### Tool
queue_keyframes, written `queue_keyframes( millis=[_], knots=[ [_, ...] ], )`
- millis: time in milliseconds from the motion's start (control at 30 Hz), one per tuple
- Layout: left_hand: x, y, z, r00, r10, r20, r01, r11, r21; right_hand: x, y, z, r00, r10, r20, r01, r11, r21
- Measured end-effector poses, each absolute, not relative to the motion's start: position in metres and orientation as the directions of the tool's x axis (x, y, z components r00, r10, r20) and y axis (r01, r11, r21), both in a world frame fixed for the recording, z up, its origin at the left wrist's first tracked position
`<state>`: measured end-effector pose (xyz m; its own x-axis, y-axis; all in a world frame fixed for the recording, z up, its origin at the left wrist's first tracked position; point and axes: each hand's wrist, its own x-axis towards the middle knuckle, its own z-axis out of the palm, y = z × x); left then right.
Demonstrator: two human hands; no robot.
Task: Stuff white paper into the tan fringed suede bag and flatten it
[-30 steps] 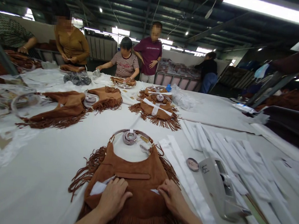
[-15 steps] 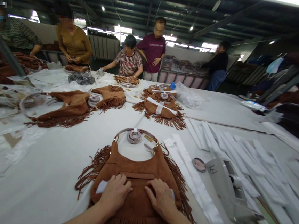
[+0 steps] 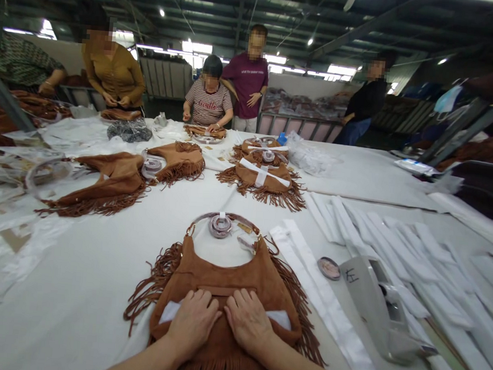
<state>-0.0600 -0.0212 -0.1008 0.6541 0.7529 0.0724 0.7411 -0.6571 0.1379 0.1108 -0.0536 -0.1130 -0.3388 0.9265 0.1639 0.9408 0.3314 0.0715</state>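
A brown suede handbag (image 3: 222, 269) with long fringes lies in front of me, its strap end pointing away. A white strip (image 3: 278, 319) shows on both sides of my hands, partly covered by the suede. My left hand (image 3: 195, 321) presses on the bag's middle with bent fingers gripping the suede just below the slim horizontal band. Close beside it, my right hand (image 3: 247, 320) grips the same area, fingers curled and thumb inward. What lies under both palms is hidden. A coiled strap (image 3: 220, 226) rests inside the handle loop.
On the right stand a grey tape dispenser (image 3: 376, 306), a small round dish (image 3: 329, 268) and several white strips (image 3: 396, 244). More fringed bags (image 3: 262, 175) lie farther back and left. Clear plastic (image 3: 312, 156) sits behind them. Several people work across the table (image 3: 91, 286).
My right hand has slid left, nearer my left hand, uncovering more of the white strip. A co-worker across the table has drawn one hand in. The view has shifted slightly.
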Motion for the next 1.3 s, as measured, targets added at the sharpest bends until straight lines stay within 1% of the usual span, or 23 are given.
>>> queue_keyframes(
  millis=[67, 167, 233, 333, 433, 533, 633, 700, 800, 900, 967, 1067, 1167, 1300],
  knots=[
    [-0.052, -0.023, -0.096, 0.675, 0.727, 0.13, 0.708, -0.687, 0.165, 0.114, -0.054, -0.114, -0.372, 0.91, 0.186, 0.928, 0.364, 0.076],
    [-0.037, -0.024, -0.096, 0.771, 0.59, 0.241, 0.569, -0.807, 0.156, 0.119, -0.053, -0.112, -0.487, 0.844, 0.223, 0.873, 0.475, 0.11],
    [-0.031, -0.024, -0.1, 0.818, 0.518, 0.249, 0.503, -0.855, 0.125, 0.121, -0.051, -0.107, -0.548, 0.809, 0.212, 0.836, 0.529, 0.146],
    [-0.029, -0.02, -0.112, 0.836, 0.5, 0.226, 0.486, -0.866, 0.118, 0.122, -0.048, -0.102, -0.561, 0.81, 0.169, 0.827, 0.541, 0.153],
    [-0.032, -0.016, -0.121, 0.853, 0.451, 0.263, 0.442, -0.892, 0.094, 0.125, -0.045, -0.103, -0.552, 0.826, 0.108, 0.834, 0.546, 0.084],
    [-0.032, -0.012, -0.124, 0.852, 0.381, 0.36, 0.397, -0.917, 0.03, 0.128, -0.041, -0.108, -0.545, 0.837, 0.042, 0.837, 0.547, -0.03],
    [-0.029, -0.01, -0.12, 0.833, 0.352, 0.427, 0.403, -0.914, -0.033, 0.13, -0.038, -0.106, -0.536, 0.844, -0.007, 0.837, 0.531, -0.13],
    [-0.027, -0.009, -0.117, 0.825, 0.338, 0.453, 0.415, -0.906, -0.081, 0.13, -0.039, -0.102, -0.529, 0.848, -0.021, 0.839, 0.519, -0.163],
    [-0.033, -0.009, -0.118, 0.836, 0.271, 0.477, 0.398, -0.898, -0.187, 0.131, -0.043, -0.094, -0.509, 0.861, -0.008, 0.847, 0.5, -0.179],
    [-0.054, -0.009, -0.126, 0.877, 0.212, 0.432, 0.353, -0.893, -0.278, 0.131, -0.049, -0.089, -0.474, 0.879, 0.046, 0.859, 0.473, -0.195],
    [-0.07, -0.011, -0.131, 0.908, 0.214, 0.36, 0.326, -0.901, -0.287, 0.131, -0.052, -0.088, -0.452, 0.888, 0.084, 0.865, 0.459, -0.204],
    [-0.085, -0.016, -0.134, 0.93, 0.274, 0.243, 0.329, -0.917, -0.224, 0.129, -0.053, -0.087, -0.432, 0.893, 0.125, 0.871, 0.449, -0.198],
    [-0.086, -0.021, -0.127, 0.933, 0.323, 0.158, 0.346, -0.927, -0.145, 0.128, -0.053, -0.088, -0.427, 0.889, 0.164, 0.875, 0.452, -0.173],
    [-0.084, -0.024, -0.118, 0.925, 0.35, 0.149, 0.366, -0.924, -0.105, 0.126, -0.055, -0.092, -0.428, 0.87, 0.243, 0.873, 0.468, -0.136]
  ],
)
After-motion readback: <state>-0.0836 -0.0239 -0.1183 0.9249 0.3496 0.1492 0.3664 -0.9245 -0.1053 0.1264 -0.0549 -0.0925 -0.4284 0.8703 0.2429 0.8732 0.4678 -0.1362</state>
